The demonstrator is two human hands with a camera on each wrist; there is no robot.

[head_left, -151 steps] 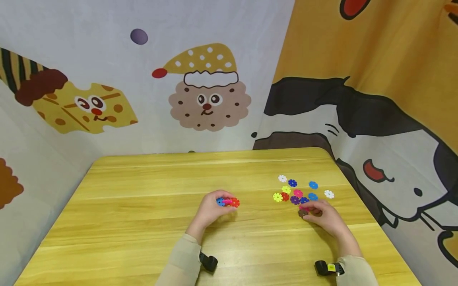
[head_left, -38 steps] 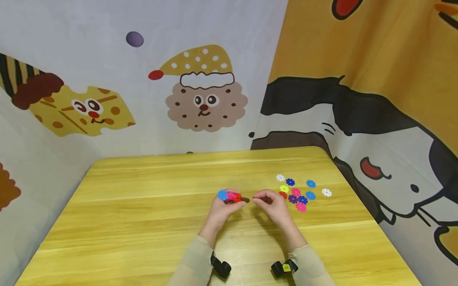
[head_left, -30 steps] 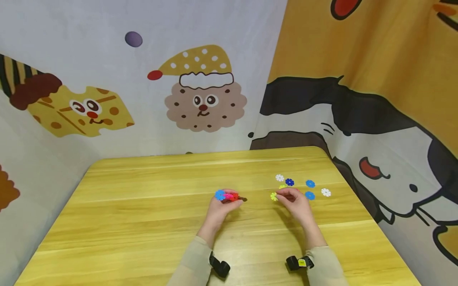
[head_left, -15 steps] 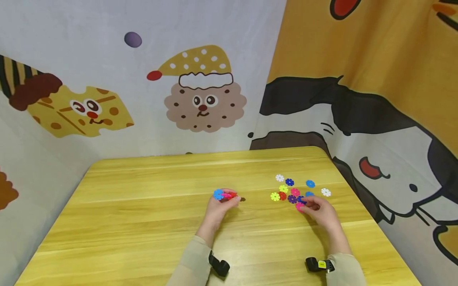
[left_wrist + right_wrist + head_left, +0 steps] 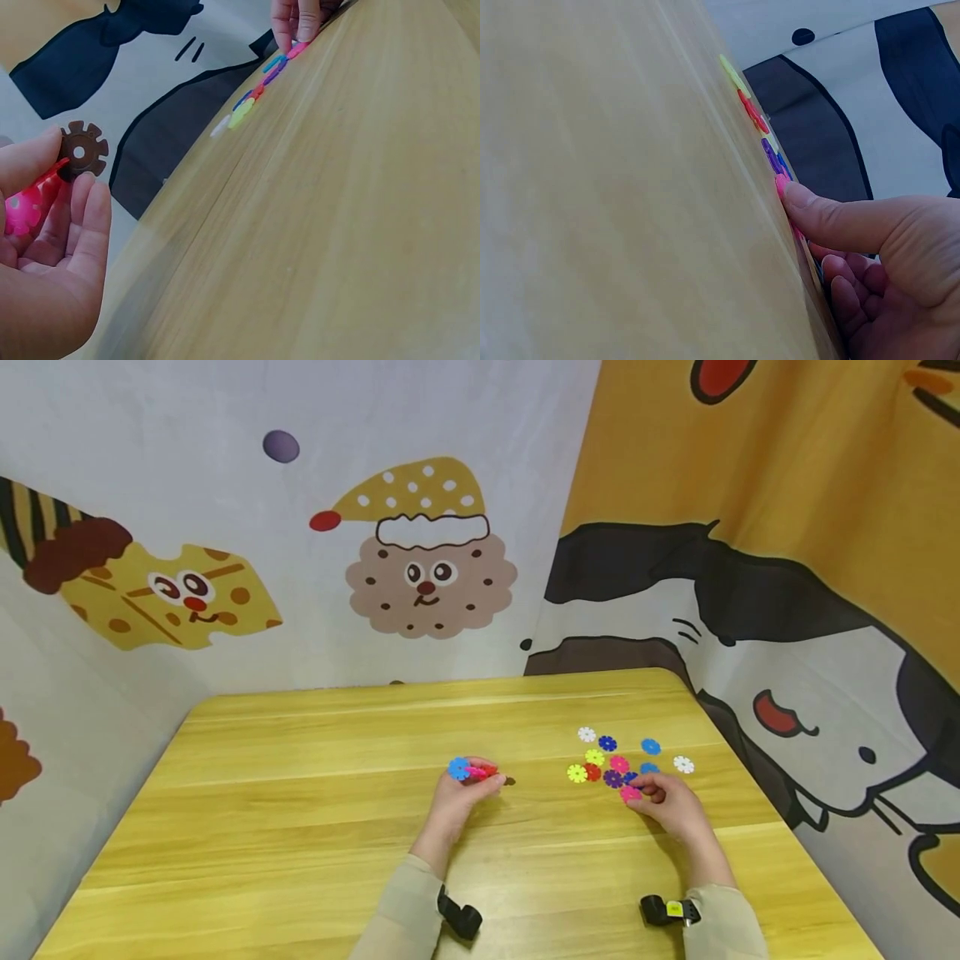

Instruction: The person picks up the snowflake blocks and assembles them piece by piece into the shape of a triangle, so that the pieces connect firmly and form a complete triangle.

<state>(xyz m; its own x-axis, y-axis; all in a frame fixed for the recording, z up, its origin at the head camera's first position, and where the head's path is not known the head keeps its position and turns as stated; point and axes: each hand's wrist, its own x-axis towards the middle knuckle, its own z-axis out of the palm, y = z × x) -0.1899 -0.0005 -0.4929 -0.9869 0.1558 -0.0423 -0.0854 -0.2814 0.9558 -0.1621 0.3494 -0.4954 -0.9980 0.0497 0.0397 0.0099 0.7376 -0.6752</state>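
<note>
My left hand [image 5: 459,797] holds a short chain of slotted plastic snowflake discs above the table. A light blue disc [image 5: 458,768], a pink disc [image 5: 24,210], a red disc [image 5: 49,177] and a brown disc [image 5: 84,148] are joined in it, the brown one at the right end. Over the loose discs, my right hand [image 5: 675,806] pinches a pink snowflake disc [image 5: 630,794] at its edge between thumb and finger. That disc lies at the near side of the group, beside a dark blue disc [image 5: 628,779] partly hidden by the fingers.
More loose discs lie beyond my right hand: a purple disc [image 5: 612,778], a red disc [image 5: 593,772], a yellow disc [image 5: 577,773], a white disc [image 5: 683,764] and others. The wooden table [image 5: 300,810] meets a cartoon-printed curtain [image 5: 300,635] at its back edge.
The brown disc, under my right hand 5 seconds ago, is now on the chain in my left hand. My right hand has gone back rightward to the pink disc; the left hand has barely moved lately.
</note>
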